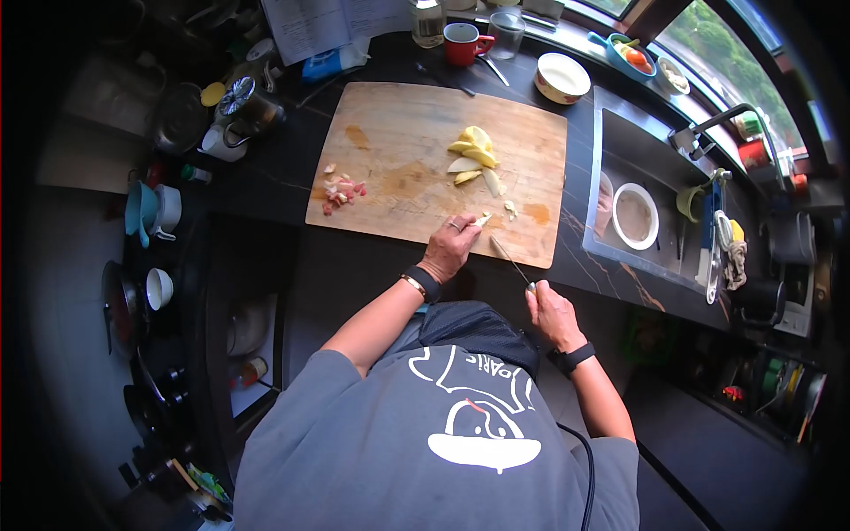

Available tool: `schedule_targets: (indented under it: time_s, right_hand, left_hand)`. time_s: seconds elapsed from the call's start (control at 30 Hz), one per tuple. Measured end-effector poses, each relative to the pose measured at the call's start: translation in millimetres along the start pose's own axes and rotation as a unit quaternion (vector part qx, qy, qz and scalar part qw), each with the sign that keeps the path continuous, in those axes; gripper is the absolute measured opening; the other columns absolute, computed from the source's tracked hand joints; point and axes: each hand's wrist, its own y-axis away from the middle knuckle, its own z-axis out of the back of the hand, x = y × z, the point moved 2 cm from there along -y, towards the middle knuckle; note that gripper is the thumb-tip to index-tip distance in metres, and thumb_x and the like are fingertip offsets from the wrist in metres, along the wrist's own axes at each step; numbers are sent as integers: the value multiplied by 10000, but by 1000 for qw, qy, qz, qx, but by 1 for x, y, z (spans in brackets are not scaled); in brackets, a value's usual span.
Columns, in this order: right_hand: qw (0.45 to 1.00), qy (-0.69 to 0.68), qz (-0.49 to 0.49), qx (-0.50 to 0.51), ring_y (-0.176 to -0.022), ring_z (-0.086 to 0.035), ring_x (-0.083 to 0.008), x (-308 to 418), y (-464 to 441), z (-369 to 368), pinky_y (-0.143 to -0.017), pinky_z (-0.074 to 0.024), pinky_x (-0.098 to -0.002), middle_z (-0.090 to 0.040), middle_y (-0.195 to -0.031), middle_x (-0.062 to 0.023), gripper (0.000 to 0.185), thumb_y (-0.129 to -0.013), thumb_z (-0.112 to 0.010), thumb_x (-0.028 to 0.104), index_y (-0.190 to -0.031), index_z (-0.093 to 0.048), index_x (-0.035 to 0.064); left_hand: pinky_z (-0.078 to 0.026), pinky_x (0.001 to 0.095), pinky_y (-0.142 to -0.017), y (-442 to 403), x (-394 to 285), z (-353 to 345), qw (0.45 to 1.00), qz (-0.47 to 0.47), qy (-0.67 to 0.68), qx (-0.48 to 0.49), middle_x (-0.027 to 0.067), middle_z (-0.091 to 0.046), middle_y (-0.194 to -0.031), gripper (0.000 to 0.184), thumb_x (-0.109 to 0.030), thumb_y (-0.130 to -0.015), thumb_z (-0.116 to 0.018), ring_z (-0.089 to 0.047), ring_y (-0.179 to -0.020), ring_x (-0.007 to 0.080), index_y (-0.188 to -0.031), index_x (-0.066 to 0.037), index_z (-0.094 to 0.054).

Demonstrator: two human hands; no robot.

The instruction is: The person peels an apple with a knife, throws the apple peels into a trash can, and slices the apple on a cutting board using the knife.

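Observation:
A wooden cutting board [398, 124] lies on the dark counter. My left hand [450, 241] is closed on a small pale food piece [482, 219] near the board's front edge. In my right hand [553, 311] is the handle of a knife [510, 258], whose blade points up and left, its tip over the board just right of the held piece. Yellow and pale slices [476, 149] lie in a group further back on the board. Small pale bits [510, 209] sit right of my left hand. Chopped pinkish pieces [342, 190] are at the board's left side.
Right of the board is a sink [611, 221] with a white bowl [636, 216] and a faucet [699, 133]. Behind the board stand a red mug [462, 44], a glass [506, 35] and a patterned bowl [562, 78]. A metal pitcher [252, 104] stands at the left.

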Motion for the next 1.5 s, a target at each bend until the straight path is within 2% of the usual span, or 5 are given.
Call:
schedule_targets:
  time_s: [0.2,0.6,0.97,1.1,1.5]
  right_hand:
    - [999,-15,12,-42,-653,-611,-415,18,-25,0,-564,-491,-495,-612,-752,-202,224,-937,-518,251,-901,-440,44]
    - [1000,24,13,-6,-637,-620,-424,22,-53,-22,-553,-500,-502,-630,-768,-230,231,-941,-498,267,-921,-456,41]
    - [1000,3,-5,-2,-663,-615,-409,5,-2,-1,-563,-492,-490,-610,-739,-198,215,-925,-537,236,-899,-433,49]
    - [999,-17,17,-39,-661,-613,-411,18,-16,4,-564,-491,-494,-608,-739,-201,211,-926,-535,234,-907,-440,46]
    - [1000,4,20,-4,-669,-622,-428,26,-56,-23,-580,-497,-506,-628,-763,-236,239,-945,-493,269,-916,-455,35]
  left_hand:
    - [-501,354,-732,-1,3,0,1000,-9,-7,2,84,-604,-904,120,-42,-769,-681,-592,-821,270,-878,-46,-630]
    - [-507,341,-730,-2,2,0,1000,-9,-13,-6,84,-612,-917,120,-39,-761,-688,-605,-836,267,-868,-43,-633]
    - [-507,347,-742,2,8,5,999,-44,-6,13,101,-611,-923,138,-21,-782,-661,-608,-841,277,-918,-36,-640]
    - [-508,349,-744,4,9,2,999,-33,13,12,102,-617,-926,133,-26,-784,-664,-612,-832,277,-914,-35,-637]
    - [-509,338,-757,3,7,3,1000,-31,-3,2,86,-624,-949,105,-43,-791,-652,-612,-852,263,-894,-35,-632]
